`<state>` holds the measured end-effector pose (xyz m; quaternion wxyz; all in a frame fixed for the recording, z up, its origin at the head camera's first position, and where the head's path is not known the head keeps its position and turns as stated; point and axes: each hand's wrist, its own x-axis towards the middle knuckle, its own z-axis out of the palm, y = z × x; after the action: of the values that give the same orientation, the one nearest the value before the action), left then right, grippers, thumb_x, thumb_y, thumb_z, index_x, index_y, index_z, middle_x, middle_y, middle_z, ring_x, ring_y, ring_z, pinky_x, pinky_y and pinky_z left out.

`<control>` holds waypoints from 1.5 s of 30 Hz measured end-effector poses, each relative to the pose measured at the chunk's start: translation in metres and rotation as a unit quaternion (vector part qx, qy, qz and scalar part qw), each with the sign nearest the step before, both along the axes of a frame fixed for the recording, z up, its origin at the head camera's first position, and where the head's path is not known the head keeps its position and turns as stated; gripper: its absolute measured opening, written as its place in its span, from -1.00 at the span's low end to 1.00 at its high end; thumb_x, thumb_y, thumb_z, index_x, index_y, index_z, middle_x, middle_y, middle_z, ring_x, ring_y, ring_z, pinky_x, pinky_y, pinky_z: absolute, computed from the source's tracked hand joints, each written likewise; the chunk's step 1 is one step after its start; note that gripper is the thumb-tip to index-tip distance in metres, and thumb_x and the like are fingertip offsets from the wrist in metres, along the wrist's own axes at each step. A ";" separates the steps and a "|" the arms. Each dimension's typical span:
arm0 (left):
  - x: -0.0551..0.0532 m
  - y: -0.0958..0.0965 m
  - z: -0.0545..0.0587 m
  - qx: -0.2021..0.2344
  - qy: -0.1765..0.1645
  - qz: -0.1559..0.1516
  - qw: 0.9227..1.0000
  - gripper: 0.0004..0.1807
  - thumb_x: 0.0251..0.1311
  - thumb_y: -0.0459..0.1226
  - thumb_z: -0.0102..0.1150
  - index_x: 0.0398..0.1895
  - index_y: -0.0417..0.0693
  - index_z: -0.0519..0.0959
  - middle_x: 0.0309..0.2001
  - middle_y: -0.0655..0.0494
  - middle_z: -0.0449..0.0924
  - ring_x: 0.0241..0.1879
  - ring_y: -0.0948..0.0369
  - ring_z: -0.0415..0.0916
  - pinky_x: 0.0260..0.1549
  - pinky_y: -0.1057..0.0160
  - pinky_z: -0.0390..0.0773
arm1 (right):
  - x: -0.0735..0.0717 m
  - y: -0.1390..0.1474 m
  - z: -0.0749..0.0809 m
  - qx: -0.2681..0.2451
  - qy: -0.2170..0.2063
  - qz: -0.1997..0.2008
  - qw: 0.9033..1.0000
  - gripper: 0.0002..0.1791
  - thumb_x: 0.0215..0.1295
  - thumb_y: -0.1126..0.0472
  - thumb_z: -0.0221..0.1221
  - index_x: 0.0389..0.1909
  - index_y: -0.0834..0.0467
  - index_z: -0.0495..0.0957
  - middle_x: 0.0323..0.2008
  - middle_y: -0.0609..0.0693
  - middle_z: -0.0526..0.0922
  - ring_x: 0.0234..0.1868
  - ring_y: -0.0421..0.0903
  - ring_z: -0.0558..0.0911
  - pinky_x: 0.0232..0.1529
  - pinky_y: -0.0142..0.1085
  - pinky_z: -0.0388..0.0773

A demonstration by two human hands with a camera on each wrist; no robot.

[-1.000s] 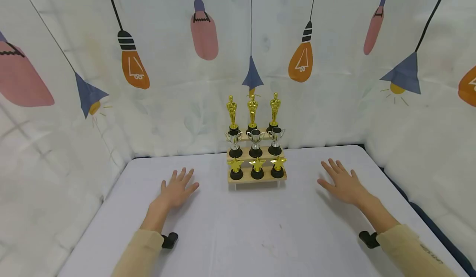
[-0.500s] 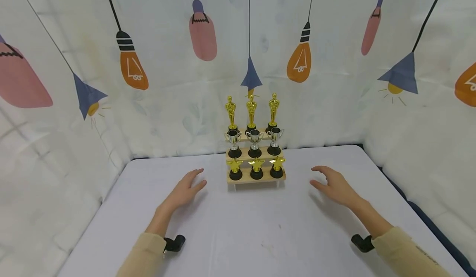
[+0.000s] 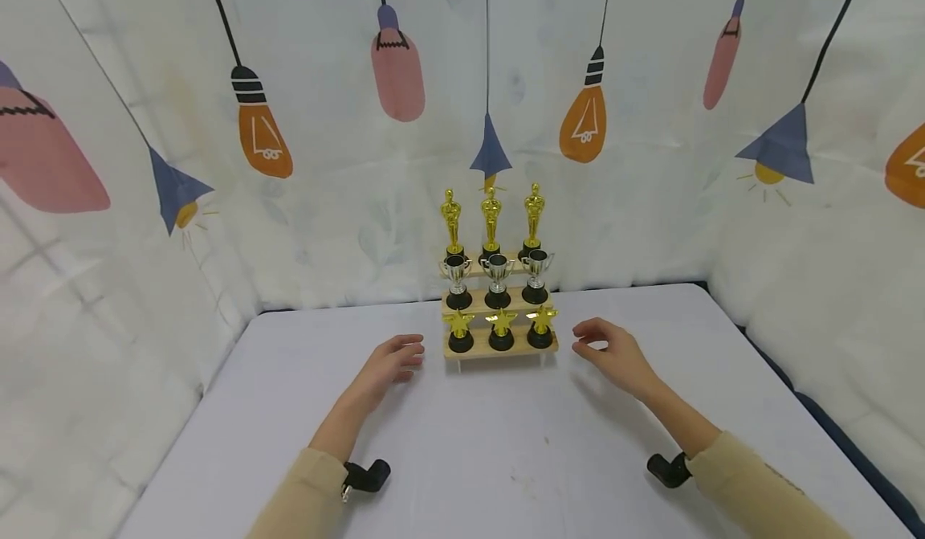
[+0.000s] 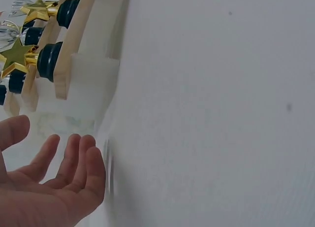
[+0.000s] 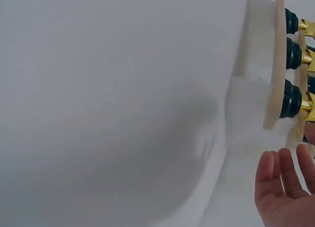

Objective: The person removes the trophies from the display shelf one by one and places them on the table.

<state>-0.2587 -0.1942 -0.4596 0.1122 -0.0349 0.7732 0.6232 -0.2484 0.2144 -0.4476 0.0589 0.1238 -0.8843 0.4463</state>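
A three-tier wooden stand [image 3: 477, 349] holds small trophies at the middle of the table's far side. Gold figure trophies [image 3: 491, 222] fill the top tier, silver cups [image 3: 497, 274] the middle one, and gold star trophies [image 3: 501, 324] the lowest. My left hand [image 3: 386, 370] hovers just left of the stand, fingers loosely bent and apart from it. To the right of the stand is my right hand [image 3: 614, 358], thumb and fingers curving toward it across a small gap. In both wrist views, the fingers [image 4: 96, 173] hold nothing.
A white-covered table [image 3: 499, 459] spreads in front of the stand. Behind it hangs a white curtain [image 3: 325, 226] printed with lamps and bulbs, which also runs along both sides. Each wrist carries a black camera mount [image 3: 368, 475].
Both hands have moved inward from far apart toward the two sides of the stand. Their spread fingers have relaxed into a loose bend. The stand and trophies have stayed in place.
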 end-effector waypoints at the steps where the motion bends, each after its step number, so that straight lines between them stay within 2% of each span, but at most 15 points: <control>1: 0.000 0.002 -0.001 0.014 -0.008 0.004 1.000 -0.49 0.54 -0.18 0.06 0.43 -0.26 0.38 0.29 -0.25 0.47 0.21 -0.06 0.50 0.13 0.02 0.54 | 0.000 -0.004 0.000 -0.005 -0.004 0.001 1.000 -0.67 0.41 0.24 0.31 0.09 0.31 0.57 0.03 0.22 0.66 0.04 0.09 0.63 0.05 0.02 0.58; 6: -0.003 0.012 -0.003 0.079 -0.025 0.009 0.996 -0.47 0.55 -0.21 0.05 0.44 -0.31 0.35 0.25 -0.28 0.46 0.13 -0.03 0.53 -0.04 0.15 0.62 | -0.005 -0.018 -0.002 -0.043 -0.026 0.004 0.999 -0.66 0.41 0.22 0.31 0.10 0.29 0.56 0.04 0.22 0.65 0.06 0.10 0.62 -0.05 -0.15 0.59; 11: -0.006 0.025 -0.006 0.108 -0.019 0.004 0.994 -0.45 0.52 -0.27 0.09 0.46 -0.33 0.30 0.24 -0.31 0.44 0.13 -0.06 0.54 0.02 0.10 0.63 | -0.011 -0.026 -0.007 -0.098 -0.038 0.005 0.994 -0.62 0.39 0.30 0.30 0.14 0.36 0.53 0.09 0.27 0.61 0.09 0.17 0.59 -0.19 -0.31 0.61; 14: -0.008 0.031 -0.011 0.129 -0.017 0.010 0.991 -0.44 0.49 -0.31 0.11 0.46 -0.33 0.30 0.23 -0.32 0.45 0.10 -0.04 0.55 0.04 0.07 0.62 | -0.013 -0.032 -0.008 -0.107 -0.040 0.000 0.993 -0.61 0.39 0.31 0.30 0.16 0.34 0.52 0.11 0.25 0.59 0.11 0.17 0.58 -0.18 -0.31 0.62; 20: -0.012 0.038 -0.018 0.166 -0.021 0.010 0.986 -0.43 0.47 -0.34 0.12 0.47 -0.34 0.29 0.23 -0.33 0.47 0.05 0.02 0.59 0.09 0.04 0.59 | -0.016 -0.041 -0.008 -0.090 -0.024 -0.029 0.995 -0.62 0.36 0.29 0.33 0.14 0.31 0.55 0.08 0.21 0.63 0.07 0.12 0.60 -0.04 -0.22 0.56; 30: -0.017 0.044 -0.022 0.181 -0.015 0.015 0.983 -0.42 0.45 -0.40 0.13 0.47 -0.35 0.28 0.25 -0.34 0.48 -0.03 0.09 0.62 0.08 0.05 0.60 | -0.022 -0.051 -0.007 -0.061 -0.013 -0.033 0.997 -0.58 0.30 0.25 0.38 0.12 0.33 0.58 -0.02 0.19 0.66 0.06 0.14 0.60 0.03 -0.03 0.58; 37: -0.015 0.047 -0.025 0.172 -0.016 0.013 0.985 -0.44 0.43 -0.43 0.14 0.45 -0.41 0.29 0.23 -0.34 0.46 -0.06 0.12 0.61 0.05 0.08 0.61 | -0.022 -0.049 -0.012 -0.046 -0.034 -0.023 0.998 -0.56 0.30 0.22 0.39 0.13 0.33 0.60 -0.04 0.14 0.67 0.10 0.13 0.58 0.03 -0.05 0.56; 45: -0.017 0.046 -0.021 0.183 -0.010 0.016 0.983 -0.46 0.44 -0.43 0.12 0.43 -0.40 0.32 0.24 -0.32 0.47 -0.05 0.12 0.62 0.06 0.07 0.61 | -0.024 -0.048 -0.012 -0.038 -0.022 -0.012 0.999 -0.54 0.25 0.29 0.40 0.14 0.32 0.59 0.00 0.16 0.67 0.11 0.13 0.58 0.00 -0.06 0.57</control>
<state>-0.2757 -0.1486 -0.4809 0.1139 -0.0324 0.6444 0.7555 -0.2728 0.1667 -0.4597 0.0494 0.1015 -0.8691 0.4815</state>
